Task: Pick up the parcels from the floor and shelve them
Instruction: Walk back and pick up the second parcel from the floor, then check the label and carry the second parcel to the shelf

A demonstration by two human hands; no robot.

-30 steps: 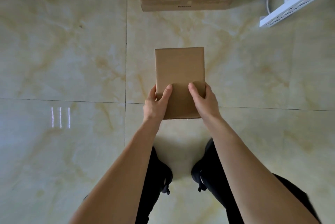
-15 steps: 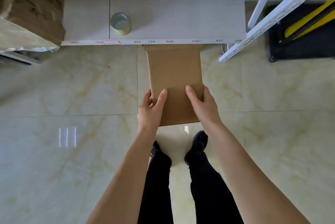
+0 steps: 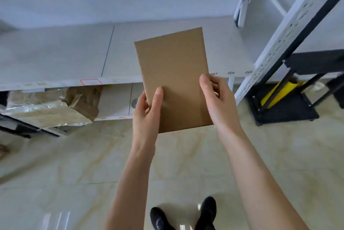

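Note:
A flat brown cardboard parcel [image 3: 173, 73] is held up in front of me, tilted slightly, its far end over the front edge of a white shelf board [image 3: 74, 53]. My left hand [image 3: 147, 112] grips its lower left edge with the thumb on top. My right hand [image 3: 217, 103] grips its lower right edge. The parcel hides part of the shelf's numbered front strip.
A lower shelf [image 3: 115, 101] holds a plastic-wrapped carton [image 3: 48, 107] at the left. A white perforated shelf upright [image 3: 290, 30] rises at the right, with a black and yellow stand [image 3: 284, 97] beside it. My shoes [image 3: 162, 218] stand on the glossy tiled floor.
I have straightened up and both hands have lifted the parcel from near the floor up to the height of the upper shelf board. The grip on it is unchanged.

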